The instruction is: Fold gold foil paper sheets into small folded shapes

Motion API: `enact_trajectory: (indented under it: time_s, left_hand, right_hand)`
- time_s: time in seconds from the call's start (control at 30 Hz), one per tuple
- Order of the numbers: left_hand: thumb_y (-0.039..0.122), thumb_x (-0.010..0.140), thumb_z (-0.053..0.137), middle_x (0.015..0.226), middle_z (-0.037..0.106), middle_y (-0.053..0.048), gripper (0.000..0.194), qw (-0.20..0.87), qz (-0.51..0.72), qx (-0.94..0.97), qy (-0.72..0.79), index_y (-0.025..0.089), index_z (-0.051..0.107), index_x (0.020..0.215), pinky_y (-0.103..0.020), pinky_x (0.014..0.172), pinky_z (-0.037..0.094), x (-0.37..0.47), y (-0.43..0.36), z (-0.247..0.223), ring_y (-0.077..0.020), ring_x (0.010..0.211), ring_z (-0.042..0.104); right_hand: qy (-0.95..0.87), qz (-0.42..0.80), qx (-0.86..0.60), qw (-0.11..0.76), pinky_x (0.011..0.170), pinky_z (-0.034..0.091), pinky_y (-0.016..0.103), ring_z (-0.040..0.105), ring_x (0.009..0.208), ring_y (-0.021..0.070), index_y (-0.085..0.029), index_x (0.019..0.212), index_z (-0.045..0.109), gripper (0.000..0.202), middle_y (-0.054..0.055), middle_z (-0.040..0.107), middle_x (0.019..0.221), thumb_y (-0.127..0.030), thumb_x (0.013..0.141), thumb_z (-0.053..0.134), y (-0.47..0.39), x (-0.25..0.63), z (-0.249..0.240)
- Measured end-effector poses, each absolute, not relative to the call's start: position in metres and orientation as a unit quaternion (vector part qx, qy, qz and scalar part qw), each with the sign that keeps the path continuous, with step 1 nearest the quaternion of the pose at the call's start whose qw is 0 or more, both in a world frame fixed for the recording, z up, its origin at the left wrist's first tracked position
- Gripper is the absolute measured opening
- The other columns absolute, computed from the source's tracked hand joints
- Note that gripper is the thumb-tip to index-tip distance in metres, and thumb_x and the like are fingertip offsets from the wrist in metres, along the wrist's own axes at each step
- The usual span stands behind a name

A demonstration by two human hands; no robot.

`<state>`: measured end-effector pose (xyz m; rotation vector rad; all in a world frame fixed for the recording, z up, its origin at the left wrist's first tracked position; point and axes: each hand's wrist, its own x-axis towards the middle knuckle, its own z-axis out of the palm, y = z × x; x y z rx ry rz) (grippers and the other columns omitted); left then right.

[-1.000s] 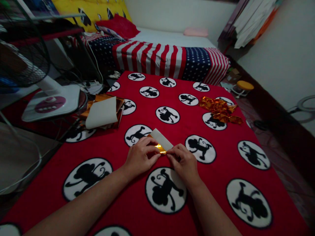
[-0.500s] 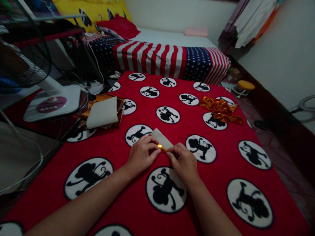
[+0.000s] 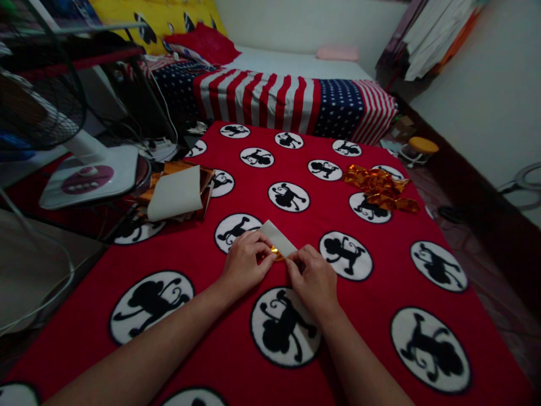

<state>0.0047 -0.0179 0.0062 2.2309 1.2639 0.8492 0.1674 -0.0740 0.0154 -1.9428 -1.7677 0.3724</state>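
Note:
A small sheet of gold foil paper (image 3: 279, 238) lies on the red monkey-print cloth (image 3: 296, 223), its pale back up and its near edge folded over to show a shiny gold strip. My left hand (image 3: 248, 256) pinches the left end of that fold between thumb and fingers. At the right end, my right hand (image 3: 311, 276) grips the near corner, thumb against forefinger. The fingers cover both ends of the fold.
To the left, a stack of gold paper sheets (image 3: 175, 194) lies beside a white fan base (image 3: 91, 175). Several folded gold foil pieces (image 3: 376, 186) are heaped at the back right. Beyond stands a bed with a striped and starred cover (image 3: 262, 98).
My hands have barely shifted. My right thumb and fingers have moved slightly at the fold's right end, and the gold strip catches the light a little differently.

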Motion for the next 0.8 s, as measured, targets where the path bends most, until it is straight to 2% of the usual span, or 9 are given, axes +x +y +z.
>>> enact_trajectory:
  time_s: [0.8]
  left_hand:
    - [0.016,0.077,0.065,0.089,0.064,-0.002,0.012,0.203,0.303,0.804,0.47,0.019,0.065,0.065,-0.036,0.082,0.043,0.0073,-0.0177,0.0046,-0.019,0.09,0.056]
  right_hand:
    - [-0.639,0.102,-0.73,0.22,0.061,0.032,0.026,0.055,0.075,0.0142,-0.021,0.076,0.061,0.01,0.0,0.059,0.083,-0.023,0.085,0.056,-0.0725,0.1609,0.0168]
